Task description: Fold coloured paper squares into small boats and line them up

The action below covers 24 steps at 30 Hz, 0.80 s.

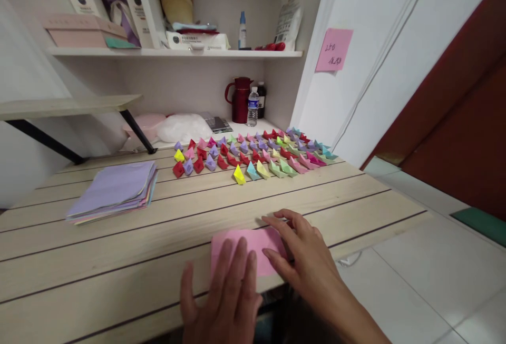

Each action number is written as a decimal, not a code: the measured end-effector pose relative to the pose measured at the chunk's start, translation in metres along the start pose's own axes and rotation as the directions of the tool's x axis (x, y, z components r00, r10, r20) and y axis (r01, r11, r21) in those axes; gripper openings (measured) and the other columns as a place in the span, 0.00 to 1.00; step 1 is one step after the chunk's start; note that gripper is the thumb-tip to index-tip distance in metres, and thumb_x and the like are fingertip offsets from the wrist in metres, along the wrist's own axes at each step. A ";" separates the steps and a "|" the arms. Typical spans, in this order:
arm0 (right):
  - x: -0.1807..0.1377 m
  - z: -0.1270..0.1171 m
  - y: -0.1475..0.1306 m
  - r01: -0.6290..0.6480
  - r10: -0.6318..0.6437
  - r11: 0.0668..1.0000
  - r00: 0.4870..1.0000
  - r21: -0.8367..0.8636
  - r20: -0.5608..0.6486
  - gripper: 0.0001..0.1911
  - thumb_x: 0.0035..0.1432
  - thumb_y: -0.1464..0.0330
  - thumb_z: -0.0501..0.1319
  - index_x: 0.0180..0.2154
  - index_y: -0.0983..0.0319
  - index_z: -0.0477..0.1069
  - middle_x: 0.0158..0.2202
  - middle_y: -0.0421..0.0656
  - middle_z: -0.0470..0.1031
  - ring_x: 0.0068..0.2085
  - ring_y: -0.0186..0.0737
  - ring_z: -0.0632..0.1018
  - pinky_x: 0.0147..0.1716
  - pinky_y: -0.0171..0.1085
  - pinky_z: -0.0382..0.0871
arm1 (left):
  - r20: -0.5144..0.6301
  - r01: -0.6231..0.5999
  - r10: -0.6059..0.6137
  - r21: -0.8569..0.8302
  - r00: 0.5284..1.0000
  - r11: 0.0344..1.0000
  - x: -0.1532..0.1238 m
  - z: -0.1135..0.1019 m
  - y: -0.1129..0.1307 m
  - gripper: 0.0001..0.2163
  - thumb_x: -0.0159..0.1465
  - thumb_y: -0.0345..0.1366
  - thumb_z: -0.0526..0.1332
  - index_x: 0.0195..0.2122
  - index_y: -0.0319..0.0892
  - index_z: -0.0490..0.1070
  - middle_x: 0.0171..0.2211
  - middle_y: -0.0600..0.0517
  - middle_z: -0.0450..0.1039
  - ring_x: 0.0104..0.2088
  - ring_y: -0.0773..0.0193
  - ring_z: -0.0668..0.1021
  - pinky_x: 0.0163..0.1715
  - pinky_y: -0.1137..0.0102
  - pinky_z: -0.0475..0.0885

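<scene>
A pink sheet of paper (261, 238) lies near the front edge of the wooden table. Over its left part rests my left hand (223, 296), fingers stretched out and flat. My right hand (302, 252) is at the paper's right side, fingers apart and slightly bent, thumb and fingertips close over it. Whether the right fingertips press on the sheet I cannot tell. Part of the paper is hidden under the left fingers. Beyond it stand rows of small folded paper boats (253, 157) in red, purple, pink, yellow, green and blue.
A stack of coloured paper (113, 191), purple on top, lies at the left by a raised wooden shelf (71, 106) on black legs. At the back are a dark red jug (240, 101) and a water bottle (253, 109). A pink note (334, 50) hangs on the wall.
</scene>
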State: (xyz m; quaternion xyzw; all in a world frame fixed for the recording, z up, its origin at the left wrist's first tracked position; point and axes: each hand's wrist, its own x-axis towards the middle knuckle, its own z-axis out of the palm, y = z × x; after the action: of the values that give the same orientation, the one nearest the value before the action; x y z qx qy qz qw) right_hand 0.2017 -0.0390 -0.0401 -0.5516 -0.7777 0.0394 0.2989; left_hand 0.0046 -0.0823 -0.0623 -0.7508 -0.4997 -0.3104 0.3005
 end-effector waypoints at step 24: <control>0.016 -0.029 0.018 0.166 -0.316 0.876 0.907 0.452 0.279 0.10 0.67 0.61 0.59 0.45 0.54 0.76 0.44 0.44 0.79 0.48 0.45 0.76 0.50 0.45 0.67 | 0.011 -0.216 0.222 -0.192 0.975 0.957 -0.034 0.008 -0.007 0.15 0.64 0.25 0.54 0.49 0.39 0.74 0.52 0.51 0.78 0.53 0.64 0.78 0.69 0.60 0.48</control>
State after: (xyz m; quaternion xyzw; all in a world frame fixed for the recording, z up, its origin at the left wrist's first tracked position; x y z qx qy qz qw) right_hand 0.2278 -0.0259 -0.0171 -0.3563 -0.8545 0.2627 0.2718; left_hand -0.0106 -0.0931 -0.0925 -0.8316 -0.3863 -0.3093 0.2520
